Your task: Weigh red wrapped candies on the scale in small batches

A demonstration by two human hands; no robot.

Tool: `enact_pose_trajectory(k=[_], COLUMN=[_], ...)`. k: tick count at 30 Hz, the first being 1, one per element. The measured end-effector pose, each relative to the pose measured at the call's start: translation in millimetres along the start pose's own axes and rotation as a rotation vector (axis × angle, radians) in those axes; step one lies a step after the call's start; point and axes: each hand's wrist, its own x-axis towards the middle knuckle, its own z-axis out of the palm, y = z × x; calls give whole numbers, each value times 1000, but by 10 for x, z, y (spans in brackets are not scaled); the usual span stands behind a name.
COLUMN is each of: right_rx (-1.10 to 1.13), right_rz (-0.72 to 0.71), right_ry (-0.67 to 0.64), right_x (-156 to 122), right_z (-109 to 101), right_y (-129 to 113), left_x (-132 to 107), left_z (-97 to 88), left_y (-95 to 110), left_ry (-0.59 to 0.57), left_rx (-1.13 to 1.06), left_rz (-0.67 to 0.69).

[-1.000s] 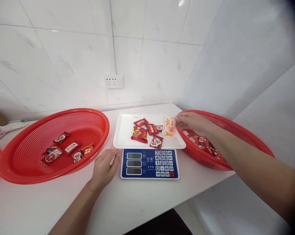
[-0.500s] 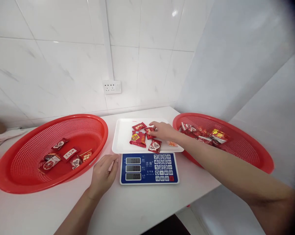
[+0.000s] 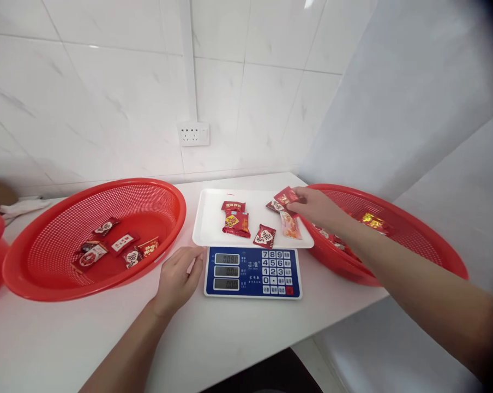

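Observation:
My right hand point(image 3: 318, 206) pinches a small red candy packet point(image 3: 286, 196) over the right side of the scale's white tray point(image 3: 208, 218). Below the fingers, a dark brown-and-white packet point(image 3: 275, 206) and a pink-orange clear packet point(image 3: 289, 225) lie near the tray's right edge. Farther left on the tray are a red packet point(image 3: 233, 206), a larger red packet with a yellow patch point(image 3: 235, 224) and another brown-and-white packet point(image 3: 265, 236). My left hand point(image 3: 179, 278) rests, fingers curled and seemingly holding nothing, beside the blue panel of the digital scale point(image 3: 252, 273).
A red perforated basket point(image 3: 37, 275) with several wrapped candies stands to the left. Another red basket point(image 3: 426, 245), also holding packets, is at the right, close against the tray. A wall socket point(image 3: 193, 134) sits behind the white table point(image 3: 246, 338).
My right hand has moved right from the middle of the tray, carrying the red packet. My left hand stays beside the scale. The camera view has shifted slightly.

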Motion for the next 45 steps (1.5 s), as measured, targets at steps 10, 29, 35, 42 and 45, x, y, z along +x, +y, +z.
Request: enact_pose_trajectory(k=[10,29,35,42,45], right_rx=[-179,-307,-152,2,220], right_rz=[51,-29,-63,-43,-125], right_ry=[-58,-289,-138,-204,-217], right_x=[-246,-273,29,384,426], right_z=[-168,107,116,315,379], right_y=[170,-8,-40,21,-91], left_x=[-3,0,-27,-24,-24], left_z=[-5,-10,0,11,11], left_y=[16,15,14,17,15], left_ry=[-5,4,5,15,16], left_rx=[-4,-1,-14,-22,-23], left_rz=[5,-7,-44,-27,-26])
